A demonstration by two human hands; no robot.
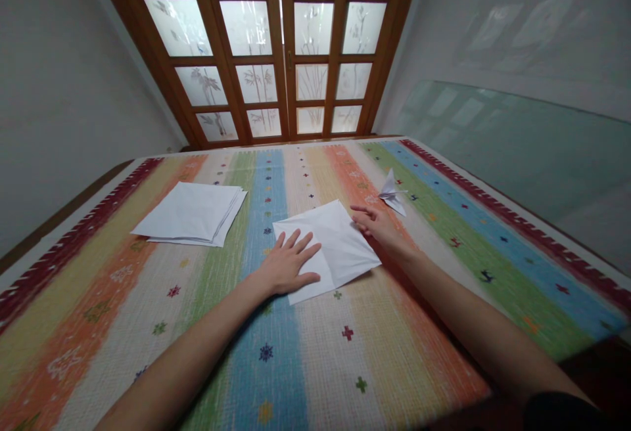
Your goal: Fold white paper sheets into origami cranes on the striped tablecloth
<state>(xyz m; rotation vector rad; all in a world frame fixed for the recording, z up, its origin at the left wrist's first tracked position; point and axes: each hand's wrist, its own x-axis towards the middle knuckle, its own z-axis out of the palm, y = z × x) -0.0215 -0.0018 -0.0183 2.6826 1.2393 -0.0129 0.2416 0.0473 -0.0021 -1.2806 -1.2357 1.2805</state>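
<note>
A white square sheet of paper (340,247) with crease lines lies on the striped tablecloth (266,378), its right edge lifted slightly. My left hand (290,265) rests flat on the sheet's left part, fingers spread. At the right edge of the paper is my right hand (377,226), its index finger stretched out and the others slightly bent; its thumb is hidden. Whether those fingertips touch the paper I cannot tell. Beyond my right hand stands a folded white paper crane (391,193).
A loose stack of white paper sheets (190,213) lies to the left on the table. A glass panel (517,148) leans along the right wall. Wooden doors with frosted panes (290,56) rise behind the table's far edge.
</note>
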